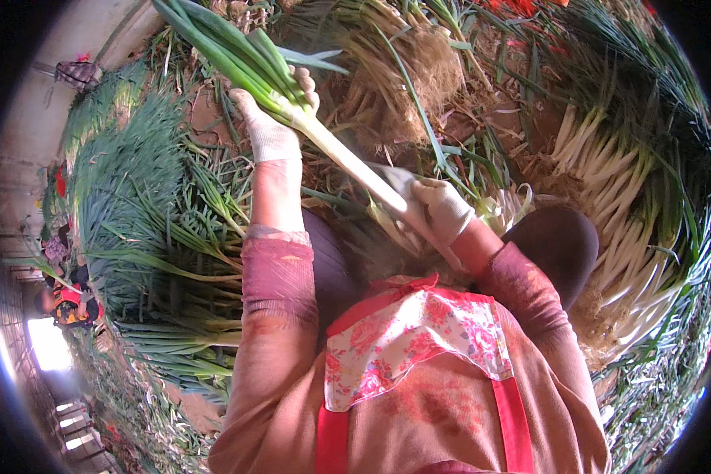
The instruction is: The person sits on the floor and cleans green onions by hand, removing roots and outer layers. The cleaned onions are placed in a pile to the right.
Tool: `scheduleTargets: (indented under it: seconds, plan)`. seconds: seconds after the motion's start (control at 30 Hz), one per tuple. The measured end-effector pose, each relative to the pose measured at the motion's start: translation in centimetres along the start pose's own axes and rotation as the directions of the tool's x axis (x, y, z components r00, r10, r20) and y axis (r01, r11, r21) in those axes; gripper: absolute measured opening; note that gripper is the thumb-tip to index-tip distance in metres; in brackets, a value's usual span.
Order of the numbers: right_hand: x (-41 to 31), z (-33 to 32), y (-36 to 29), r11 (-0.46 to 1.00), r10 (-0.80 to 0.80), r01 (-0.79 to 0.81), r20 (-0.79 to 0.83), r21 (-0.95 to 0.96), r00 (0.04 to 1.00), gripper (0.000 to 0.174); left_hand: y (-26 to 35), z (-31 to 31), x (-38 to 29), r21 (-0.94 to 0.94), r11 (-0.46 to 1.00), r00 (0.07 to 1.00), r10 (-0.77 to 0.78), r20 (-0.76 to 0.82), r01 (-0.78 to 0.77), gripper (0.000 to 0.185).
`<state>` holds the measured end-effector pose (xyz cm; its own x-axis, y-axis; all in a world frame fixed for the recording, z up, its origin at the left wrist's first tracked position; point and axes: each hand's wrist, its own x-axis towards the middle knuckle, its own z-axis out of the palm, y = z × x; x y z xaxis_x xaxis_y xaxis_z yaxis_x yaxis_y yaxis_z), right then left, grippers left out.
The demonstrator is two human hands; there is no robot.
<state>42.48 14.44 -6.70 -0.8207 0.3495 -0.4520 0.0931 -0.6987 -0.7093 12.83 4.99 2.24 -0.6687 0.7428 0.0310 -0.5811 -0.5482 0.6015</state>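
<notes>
A large green onion slants across the view, its green leaves at the upper left and its pale stalk running down toward my lap. My left hand, in a whitish knit glove, grips it where leaves meet stalk. My right hand, gloved too, is curled against the lower stalk. Beside its fingers is a blurred pale flat piece; whether it is peeled skin or a blade I cannot tell. The root end is blurred near the floral apron. Peeled pale sheaths lie by my right knee.
Rooted onion bundles lie ahead. White-stalked onions are piled along the right, with roots toward me. Leafy onions cover the ground at left. Another person sits far left near a bright opening.
</notes>
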Motion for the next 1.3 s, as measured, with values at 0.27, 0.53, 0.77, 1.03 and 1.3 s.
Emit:
scheduleTargets:
  seconds: [0.27, 0.53, 0.77, 1.03, 1.3]
  plan:
    - [-2.8, -1.5, -3.0, 0.963, -0.069, 0.040, 0.099, 0.267, 0.993, 0.025, 4.5, -5.9, 1.3, -0.030, 0.999, 0.999, 0.033, 0.009, -0.033, 0.105]
    - [-6.6, -9.2, -0.2, -0.335, 0.110, 0.123, 0.091, -0.934, 0.990, 0.027, 11.9, -15.4, 0.4, -0.159, 0.983, 0.929, 0.031, -0.369, -0.096, 0.081]
    - [-6.9, -12.6, -2.3, -0.094, -0.124, 0.200, 0.210, -0.975, 0.970, 0.039, 11.6, -13.8, -1.2, -0.224, 0.965, 0.958, 0.071, -0.279, -0.137, 0.086]
    - [-10.5, -3.1, -2.9, 0.199, -0.266, 0.423, 0.367, -0.884, 0.891, 0.043, 10.0, -11.6, -1.9, -0.367, 0.920, 0.983, 0.079, -0.167, -0.137, 0.089]
    - [-15.3, -6.8, 0.1, 0.171, -0.394, 0.198, 0.118, -0.965, 0.912, 0.024, 10.9, -13.5, -2.5, -0.213, 0.968, 0.950, 0.059, -0.308, -0.129, 0.077]
